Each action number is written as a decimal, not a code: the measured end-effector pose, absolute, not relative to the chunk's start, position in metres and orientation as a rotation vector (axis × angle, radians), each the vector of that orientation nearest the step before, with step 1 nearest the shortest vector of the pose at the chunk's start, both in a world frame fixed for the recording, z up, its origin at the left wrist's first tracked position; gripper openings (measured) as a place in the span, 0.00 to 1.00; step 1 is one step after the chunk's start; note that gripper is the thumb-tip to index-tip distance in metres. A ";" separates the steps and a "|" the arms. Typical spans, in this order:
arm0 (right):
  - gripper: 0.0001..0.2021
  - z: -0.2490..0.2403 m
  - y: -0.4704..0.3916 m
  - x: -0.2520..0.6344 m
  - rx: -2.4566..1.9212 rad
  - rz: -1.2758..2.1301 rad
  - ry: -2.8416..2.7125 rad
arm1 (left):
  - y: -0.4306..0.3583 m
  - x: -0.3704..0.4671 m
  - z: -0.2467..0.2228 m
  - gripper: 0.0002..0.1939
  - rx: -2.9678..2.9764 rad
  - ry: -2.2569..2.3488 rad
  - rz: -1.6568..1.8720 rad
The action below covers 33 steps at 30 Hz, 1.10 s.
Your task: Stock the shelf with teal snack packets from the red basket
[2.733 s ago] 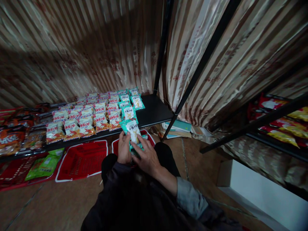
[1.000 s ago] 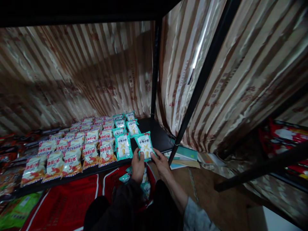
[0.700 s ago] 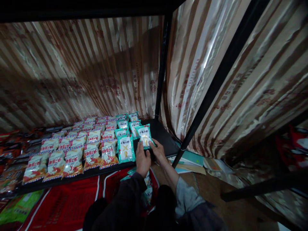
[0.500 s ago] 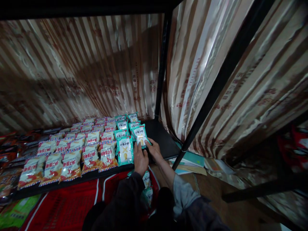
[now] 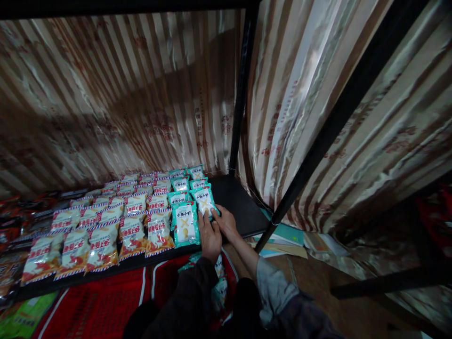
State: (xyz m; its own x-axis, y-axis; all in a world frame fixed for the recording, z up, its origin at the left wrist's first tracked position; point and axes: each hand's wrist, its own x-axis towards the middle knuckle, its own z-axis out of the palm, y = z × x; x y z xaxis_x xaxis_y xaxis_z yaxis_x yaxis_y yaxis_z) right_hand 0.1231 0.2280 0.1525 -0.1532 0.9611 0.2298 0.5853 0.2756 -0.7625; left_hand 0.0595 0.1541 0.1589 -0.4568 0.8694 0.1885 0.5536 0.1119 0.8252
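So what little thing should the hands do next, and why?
I'd probably ease both hands off gently: the teal packet seems to be in line with the teal packets behind it, and the left hand and right hand both touch only its lower part.

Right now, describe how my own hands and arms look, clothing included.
Both the left hand and right hand are bare, with no gloves. The left sleeve is dark and reaches about the wrist. The right sleeve is light grey-blue, darker toward the elbow, leaving much of the forearm bare.
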 end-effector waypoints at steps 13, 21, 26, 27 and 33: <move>0.21 0.155 0.238 0.126 -1.280 0.679 -1.881 | 0.157 0.065 0.143 0.28 1.403 2.013 1.350; 0.22 0.148 0.242 0.127 -1.241 0.771 -1.805 | 0.154 0.068 0.139 0.29 1.502 1.994 1.403; 0.20 0.159 0.219 0.131 -1.224 0.696 -1.700 | 0.132 0.064 0.152 0.25 1.648 1.923 1.403; 0.18 0.161 0.208 0.131 -1.205 0.670 -1.657 | 0.123 0.062 0.152 0.24 1.678 1.899 1.401; 0.14 0.145 0.111 0.124 -1.101 0.832 -1.785 | 0.052 0.048 0.126 0.20 1.627 1.827 1.333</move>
State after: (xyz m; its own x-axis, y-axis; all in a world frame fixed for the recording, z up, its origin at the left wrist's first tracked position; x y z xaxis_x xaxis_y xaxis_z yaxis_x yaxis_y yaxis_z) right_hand 0.1240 0.1106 0.1454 -0.2443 0.9159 0.3185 0.3451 0.3891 -0.8541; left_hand 0.0485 0.0521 0.1258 -0.2769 0.9085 0.3131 0.5754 -0.1042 0.8112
